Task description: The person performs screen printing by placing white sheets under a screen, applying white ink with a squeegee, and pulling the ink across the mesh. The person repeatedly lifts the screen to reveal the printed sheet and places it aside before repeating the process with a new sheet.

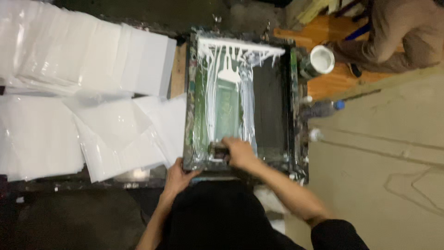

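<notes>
Person is wearing dark, near-black clothing, filling lower centre of frame. Top is showing a short black sleeve at bottom right, w/ forearm below it bare; other arm, bottom centre-left, is also showing bare up to frame edge. Left hand (177, 175) & right hand (239, 152) are going bare: no gloves, rings or watch showing. Edges are blurring, so fabric detail is unclear.

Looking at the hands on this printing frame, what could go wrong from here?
1. The left hand holds only the near corner of the dark rectangular screen frame, so the frame might shift while the right hand grips the squeegee.
2. Thick white ink lies on the mesh; it may drip onto the loose white sheets beside the frame.
3. The open white ink tub stands close by and could be knocked.
</notes>
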